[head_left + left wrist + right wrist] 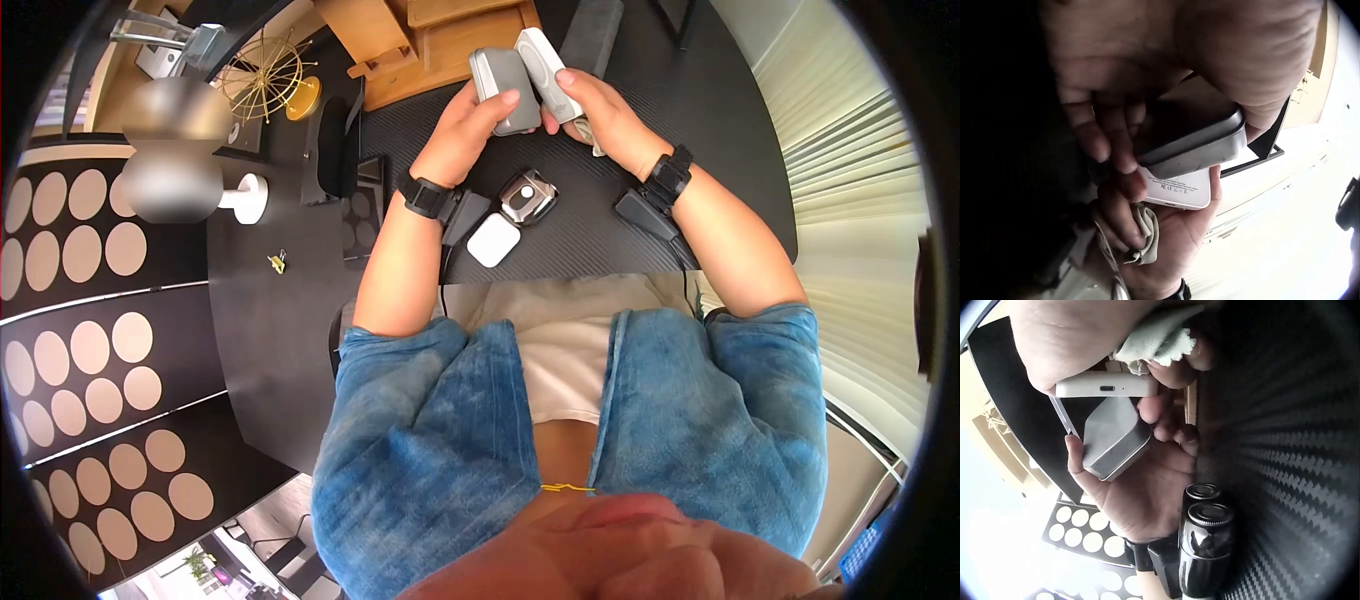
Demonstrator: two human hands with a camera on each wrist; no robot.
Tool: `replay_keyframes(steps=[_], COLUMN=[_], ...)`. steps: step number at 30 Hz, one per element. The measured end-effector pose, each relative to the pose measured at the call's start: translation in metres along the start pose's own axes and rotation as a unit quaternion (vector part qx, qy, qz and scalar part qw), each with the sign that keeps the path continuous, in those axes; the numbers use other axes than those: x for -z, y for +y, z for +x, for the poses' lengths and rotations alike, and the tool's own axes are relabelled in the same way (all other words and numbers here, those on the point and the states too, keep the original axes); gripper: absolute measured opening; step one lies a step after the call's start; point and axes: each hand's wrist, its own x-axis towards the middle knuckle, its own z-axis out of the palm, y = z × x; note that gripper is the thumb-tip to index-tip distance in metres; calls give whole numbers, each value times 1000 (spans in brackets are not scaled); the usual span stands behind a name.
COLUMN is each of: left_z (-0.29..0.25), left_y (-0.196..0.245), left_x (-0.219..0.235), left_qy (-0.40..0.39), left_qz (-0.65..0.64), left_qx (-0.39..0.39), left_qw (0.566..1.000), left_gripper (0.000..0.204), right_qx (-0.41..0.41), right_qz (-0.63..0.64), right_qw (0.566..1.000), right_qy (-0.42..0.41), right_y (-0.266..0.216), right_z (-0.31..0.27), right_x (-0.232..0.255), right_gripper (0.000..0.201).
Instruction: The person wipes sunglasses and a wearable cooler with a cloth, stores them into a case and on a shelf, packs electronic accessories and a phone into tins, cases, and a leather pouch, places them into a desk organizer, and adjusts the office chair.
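My left hand (455, 135) grips a grey rounded metal tin (500, 88), thumb on its upper face. In my right hand (615, 125) is a white power bank (546, 72), its port end showing in the right wrist view and small print on its back in the left wrist view. The same right hand keeps a crumpled pale cloth (1157, 347) tucked in its fingers. Tin and power bank are held side by side above the dark table (640, 180). Nearer the body lie a glossy black two-headed shaver (528, 197) and a white rounded-square case (494, 240).
A wooden stand (440, 50) is at the back, with a long dark grey case (590, 35) beside it. To the left are a black holder (325, 150), a gold wire wheel ornament (268, 75) and a small yellowish clip (277, 262). Pale blinds (850, 170) hang at the right.
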Motion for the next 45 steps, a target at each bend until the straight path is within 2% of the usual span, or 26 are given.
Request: replay_keyframes(steps=[4, 6, 8, 10, 13, 17, 20, 23, 25, 26, 29, 31, 33, 34, 36, 37, 39, 40, 41, 43, 44, 45], left_z=[-2, -2, 0, -3, -5, -4, -4, 0, 3, 3, 7, 5, 4, 3, -3, -7, -15, -18, -22, -28, -30, -31], left_y=[5, 4, 1, 2, 6, 6, 6, -7, -11, -15, -14, -11, -6, 0, 16, 21, 28, 26, 25, 24, 25, 24], left_x=[0, 6, 4, -1, -5, -4, -6, 2, 14, 15, 16, 11, 6, 1, -11, -14, -16, -15, -15, -19, -22, -24], left_qy=[45, 18, 7, -14, -11, -5, 7, 21, -37, -17, -26, -5, 35, 41, 57, 62, 14, 35, 37, 92, 99, 100], left_qz=[45, 43, 42, 48, 68, 61, 31, 7, -69, -92, -137, -124, -62, -62, 108, 106, 321, 404, 406, 567, 566, 565], left_qx=[19, 49, 24, -12, -32, -29, 11, 13, 67, 55, 44, 45, 95, 91, 114, 113, 83, 59, 62, 57, 71, 70], left_qw=[998, 998, 999, 999, 997, 998, 999, 1000, 995, 994, 989, 991, 993, 993, 986, 986, 943, 912, 911, 817, 816, 816], left_gripper=[47, 50, 52, 58, 60, 59, 58, 53, 50, 45, 44, 45, 48, 48, 54, 54, 59, 67, 67, 78, 86, 86], right_qx=[2, 8, 14, 120, 82, 87, 85, 130, 5, -12, -8, -1, 10, 10, 6, -1, -1, -4, -7, -5, -2, -2], right_qz=[7, -28, -62, -84, -121, -112, -99, -145, -54, -32, 26, 41, 103, 117, 138, 163, 155, 136, 118, 104, 87, 86], right_qw=[1000, 999, 998, 989, 989, 990, 991, 981, 998, 999, 1000, 999, 995, 993, 990, 987, 988, 991, 993, 995, 996, 996], right_qy=[27, 18, 8, 32, 8, 9, -3, 23, -45, -4, -11, -15, -4, -4, -9, -6, -7, -4, -1, -4, -4, -4], right_y=[4, -1, 2, 15, 14, 13, 17, 20, 13, 12, 4, 6, 6, 6, 5, 5, 4, 4, 4, 5, 6, 6], right_z=[1, -1, 1, 4, 4, 4, 6, 9, 9, 7, 7, 9, 12, 13, 14, 14, 13, 13, 13, 13, 14, 14], right_x=[1, 2, -2, -10, -8, -8, -7, -3, 10, 5, 7, 9, 14, 16, 19, 19, 17, 16, 15, 13, 13, 13], right_gripper=[50, 49, 50, 59, 68, 68, 70, 63, 59, 59, 61, 62, 63, 64, 64, 64, 65, 65, 66, 66, 66, 66])
